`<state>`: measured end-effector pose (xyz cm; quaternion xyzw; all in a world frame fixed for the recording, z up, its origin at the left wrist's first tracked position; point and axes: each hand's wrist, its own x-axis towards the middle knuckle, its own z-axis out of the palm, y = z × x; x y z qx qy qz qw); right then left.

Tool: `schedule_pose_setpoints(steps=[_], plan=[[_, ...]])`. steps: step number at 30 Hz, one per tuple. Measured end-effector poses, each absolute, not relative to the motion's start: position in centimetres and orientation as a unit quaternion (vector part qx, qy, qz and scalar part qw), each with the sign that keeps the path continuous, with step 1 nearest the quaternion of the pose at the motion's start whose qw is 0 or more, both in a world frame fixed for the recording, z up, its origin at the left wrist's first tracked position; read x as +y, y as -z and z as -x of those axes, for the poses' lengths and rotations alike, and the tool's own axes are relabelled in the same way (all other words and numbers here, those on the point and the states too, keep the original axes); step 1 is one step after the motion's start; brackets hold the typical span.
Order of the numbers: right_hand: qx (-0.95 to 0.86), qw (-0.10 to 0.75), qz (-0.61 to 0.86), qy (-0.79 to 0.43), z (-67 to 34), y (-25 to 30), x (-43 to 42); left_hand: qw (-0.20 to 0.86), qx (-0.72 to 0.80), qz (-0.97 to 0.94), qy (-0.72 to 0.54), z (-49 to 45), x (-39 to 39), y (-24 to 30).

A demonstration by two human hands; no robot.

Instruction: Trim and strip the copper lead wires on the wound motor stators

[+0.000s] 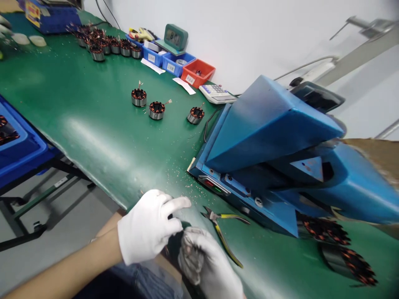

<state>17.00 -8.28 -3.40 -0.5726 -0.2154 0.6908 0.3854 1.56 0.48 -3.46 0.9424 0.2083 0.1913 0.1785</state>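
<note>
My left hand (148, 226), in a white glove, hovers at the table's front edge with its fingers apart and partly bent. Nothing plainly shows in its grasp, though its underside is hidden. Close to its right, my right hand (207, 259) wears a glove with grey-stained fingers. Those fingers are curled closed, and whatever they may hold is hidden. Diagonal cutters (215, 216) with yellow-and-black handles lie spread on the green table just beyond my right hand. Farther back stand three motor stators (139, 97) with copper windings and short wire ends.
A blue machine (264, 137) takes up the right side, with more stators (349, 261) at its near foot. Along the wall are blue bins (177, 62), a red bin (198, 72), a calculator (216, 93) and a clock (176, 37). Many stators (96, 52) cluster at back left; a blue crate (25, 145) stands left.
</note>
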Motion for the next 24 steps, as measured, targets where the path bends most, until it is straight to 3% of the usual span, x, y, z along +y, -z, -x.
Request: schedule_pose_setpoints(steps=[3,5,7,11,15,17,19,21,24], plan=[[-0.32,0.318,0.684,-0.573,-18.3,2.9,-8.3,0.201,0.211,-0.935,-0.2,-1.5,0.4,3.6],[-0.444,0.325,0.726,-0.412,-18.8,3.1,-8.5,0.211,0.214,-0.932,-0.201,-1.6,0.4,3.8],[-0.497,0.363,0.711,-0.34,-18.6,3.6,-8.6,0.214,0.217,-0.931,-0.203,-1.6,0.3,4.0],[-0.313,0.415,0.692,-0.501,-17.0,4.2,-8.4,0.194,0.22,-0.932,-0.212,-1.7,0.3,3.9],[-0.18,0.394,0.592,-0.68,-16.7,3.0,-8.3,0.181,0.225,-0.937,-0.195,-1.7,0.3,3.7],[-0.198,0.36,0.603,-0.684,-17.7,2.2,-8.5,0.193,0.229,-0.935,-0.187,-1.7,0.2,3.7],[-0.313,0.32,0.689,-0.57,-18.9,2.0,-8.6,0.212,0.231,-0.93,-0.19,-1.7,0.2,3.8],[-0.492,0.299,0.724,-0.381,-19.7,2.4,-8.6,0.224,0.232,-0.925,-0.201,-1.7,0.1,3.9],[-0.686,0.321,0.634,-0.157,-19.4,3.6,-8.6,0.225,0.239,-0.921,-0.21,-1.7,0.1,3.8]])
